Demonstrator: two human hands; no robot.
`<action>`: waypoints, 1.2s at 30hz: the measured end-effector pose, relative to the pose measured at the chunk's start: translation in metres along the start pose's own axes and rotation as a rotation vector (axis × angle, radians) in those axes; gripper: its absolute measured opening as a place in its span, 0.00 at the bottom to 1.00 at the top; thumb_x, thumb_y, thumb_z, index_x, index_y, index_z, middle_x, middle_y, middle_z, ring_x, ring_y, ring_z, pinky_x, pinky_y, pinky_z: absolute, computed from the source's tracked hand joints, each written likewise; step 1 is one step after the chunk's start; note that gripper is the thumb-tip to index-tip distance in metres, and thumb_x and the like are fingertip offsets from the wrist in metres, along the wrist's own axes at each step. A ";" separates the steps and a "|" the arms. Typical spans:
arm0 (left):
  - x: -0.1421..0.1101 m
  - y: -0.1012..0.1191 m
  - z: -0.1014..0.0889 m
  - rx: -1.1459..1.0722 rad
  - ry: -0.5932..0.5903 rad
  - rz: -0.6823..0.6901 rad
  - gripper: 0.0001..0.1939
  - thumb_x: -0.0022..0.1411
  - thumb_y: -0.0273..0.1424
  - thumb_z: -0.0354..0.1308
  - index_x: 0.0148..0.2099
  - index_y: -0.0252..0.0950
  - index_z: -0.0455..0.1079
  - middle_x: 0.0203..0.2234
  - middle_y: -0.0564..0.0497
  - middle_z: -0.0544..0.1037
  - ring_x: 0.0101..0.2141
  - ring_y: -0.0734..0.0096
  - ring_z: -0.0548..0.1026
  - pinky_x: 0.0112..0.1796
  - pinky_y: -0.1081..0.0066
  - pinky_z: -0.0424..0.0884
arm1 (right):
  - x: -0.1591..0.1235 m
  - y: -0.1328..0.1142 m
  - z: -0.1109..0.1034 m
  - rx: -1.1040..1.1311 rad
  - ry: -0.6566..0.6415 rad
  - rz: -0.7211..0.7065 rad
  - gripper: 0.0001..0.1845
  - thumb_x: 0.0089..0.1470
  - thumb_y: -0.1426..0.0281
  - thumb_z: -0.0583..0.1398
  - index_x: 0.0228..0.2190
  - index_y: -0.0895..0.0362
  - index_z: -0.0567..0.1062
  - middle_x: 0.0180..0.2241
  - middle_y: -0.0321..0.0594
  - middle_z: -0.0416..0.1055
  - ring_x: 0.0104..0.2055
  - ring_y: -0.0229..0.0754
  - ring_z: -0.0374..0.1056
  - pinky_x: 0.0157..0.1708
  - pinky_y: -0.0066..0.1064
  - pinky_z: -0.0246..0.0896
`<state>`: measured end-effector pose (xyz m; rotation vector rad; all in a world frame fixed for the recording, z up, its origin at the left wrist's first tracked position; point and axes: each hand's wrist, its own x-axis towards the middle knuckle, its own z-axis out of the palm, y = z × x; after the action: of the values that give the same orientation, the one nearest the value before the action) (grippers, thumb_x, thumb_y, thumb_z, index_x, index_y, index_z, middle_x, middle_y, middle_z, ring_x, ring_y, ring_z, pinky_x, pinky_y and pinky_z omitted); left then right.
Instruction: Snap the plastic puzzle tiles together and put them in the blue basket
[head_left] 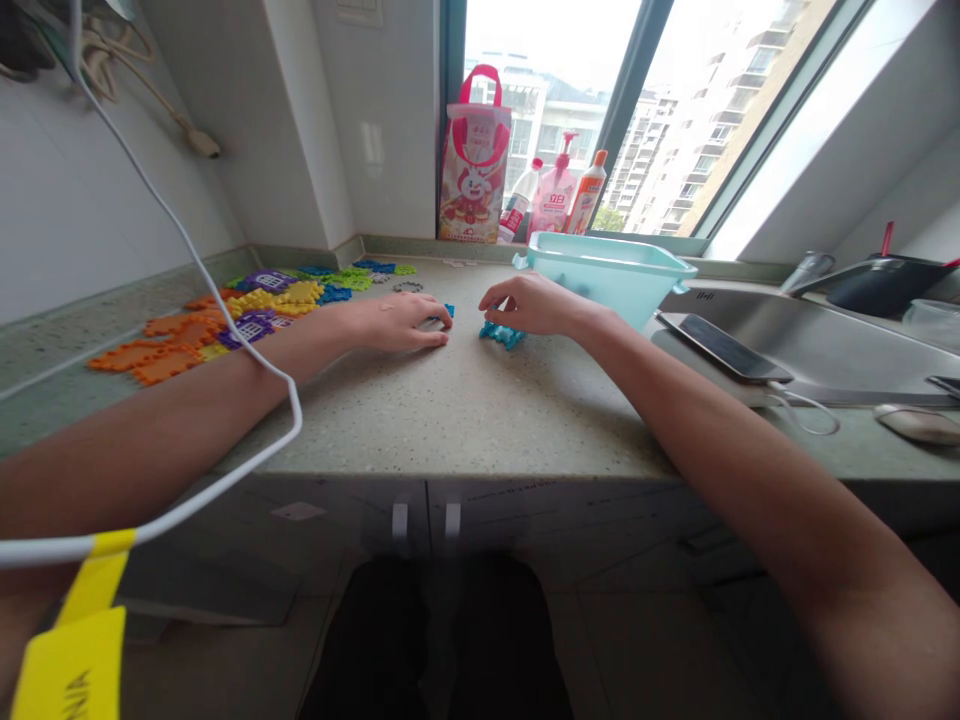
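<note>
My left hand (405, 322) lies low over the countertop with its fingers curled round a small blue interlocking piece (449, 310); only bits of the piece show past the fingers. Across from it, my right hand (534, 304) is bent down with thumb and fingers closed on a teal-blue interlocking piece (502, 335) with knobbed edges, its top partly hidden by the fingers. The two pieces are apart. Beyond my left forearm spread several flat notched pieces: orange ones (184, 328), yellow ones (277, 298), purple ones (251, 326), green ones (351, 279) and blue ones (335, 293).
A light-blue plastic basin (607, 268) stands just behind my right hand. Farther right are a phone (724, 347) on a cable, a sink (847, 335) and a mouse (919, 424). A gift bag (475, 180) and bottles line the window. A white cable (202, 270) crosses at left.
</note>
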<state>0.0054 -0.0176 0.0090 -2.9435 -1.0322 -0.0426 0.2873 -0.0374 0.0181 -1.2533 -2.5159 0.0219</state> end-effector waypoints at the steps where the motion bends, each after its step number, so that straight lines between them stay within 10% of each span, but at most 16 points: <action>1: 0.000 0.000 0.000 0.001 0.002 0.001 0.29 0.73 0.52 0.50 0.63 0.41 0.75 0.58 0.42 0.79 0.55 0.54 0.77 0.55 0.63 0.69 | 0.000 0.000 0.000 -0.004 0.000 0.001 0.17 0.61 0.66 0.63 0.49 0.53 0.87 0.42 0.42 0.86 0.41 0.45 0.79 0.46 0.38 0.70; 36: 0.000 0.003 -0.001 -0.004 -0.021 -0.014 0.30 0.73 0.51 0.49 0.65 0.41 0.74 0.61 0.41 0.78 0.58 0.52 0.76 0.58 0.61 0.68 | 0.002 0.014 0.003 -0.047 -0.107 0.062 0.16 0.59 0.66 0.66 0.48 0.51 0.87 0.42 0.40 0.86 0.41 0.46 0.80 0.44 0.36 0.70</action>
<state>0.0072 -0.0196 0.0097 -2.9463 -1.0573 -0.0145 0.2962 -0.0271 0.0134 -1.3834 -2.5802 0.0462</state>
